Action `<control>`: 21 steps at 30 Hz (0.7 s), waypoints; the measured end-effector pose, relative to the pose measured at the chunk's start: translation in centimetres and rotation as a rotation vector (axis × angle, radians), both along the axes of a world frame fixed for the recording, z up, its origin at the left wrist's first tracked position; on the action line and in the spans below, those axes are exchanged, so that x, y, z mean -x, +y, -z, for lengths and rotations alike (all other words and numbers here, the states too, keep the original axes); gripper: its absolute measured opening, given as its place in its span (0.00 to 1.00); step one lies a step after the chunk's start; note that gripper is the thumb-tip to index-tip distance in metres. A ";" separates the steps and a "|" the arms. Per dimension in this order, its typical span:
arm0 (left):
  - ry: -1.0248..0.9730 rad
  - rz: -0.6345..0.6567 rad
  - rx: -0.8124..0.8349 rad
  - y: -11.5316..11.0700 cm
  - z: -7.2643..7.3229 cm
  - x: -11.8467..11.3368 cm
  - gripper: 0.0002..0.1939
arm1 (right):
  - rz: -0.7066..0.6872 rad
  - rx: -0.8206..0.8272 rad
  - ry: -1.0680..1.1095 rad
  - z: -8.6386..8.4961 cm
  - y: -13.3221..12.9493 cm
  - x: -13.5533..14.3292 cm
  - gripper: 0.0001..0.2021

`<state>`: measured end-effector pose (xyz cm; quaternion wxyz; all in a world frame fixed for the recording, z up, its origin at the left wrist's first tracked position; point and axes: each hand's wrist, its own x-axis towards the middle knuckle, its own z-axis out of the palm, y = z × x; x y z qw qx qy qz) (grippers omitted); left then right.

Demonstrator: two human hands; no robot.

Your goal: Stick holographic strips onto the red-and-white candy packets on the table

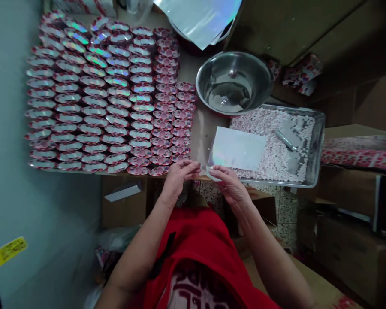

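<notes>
My left hand (179, 176) is over the front edge of the table, fingers pressed together in a pinch. Whatever lies between its fingertips is too small to name. Just to its right, my right hand (230, 182) pinches a small pale piece (212, 174) that looks like a thin sticker or film. The fingertips of both hands nearly meet. Beyond my right hand a whitish, shiny sheet (239, 148) rests on a metal tray (320, 146) of small pale pellets (260, 120). Left of my hands stand rows of red-and-white packs (93, 111), many topped with a silvery oval.
A steel bowl (234, 83) sits behind the tray. A metal tube-like tool (285, 140) lies among the pellets. More silvery sheets (201, 19) are stacked at the back. A wall (6, 128) bounds the left side; cardboard boxes (344, 244) stand at the right.
</notes>
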<state>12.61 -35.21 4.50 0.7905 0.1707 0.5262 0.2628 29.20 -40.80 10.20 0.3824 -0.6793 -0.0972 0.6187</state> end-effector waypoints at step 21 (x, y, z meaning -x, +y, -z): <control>0.726 0.003 -0.427 -1.8 -0.2 12.6 0.09 | -0.148 -0.121 -0.248 5.5 2.3 11.6 0.15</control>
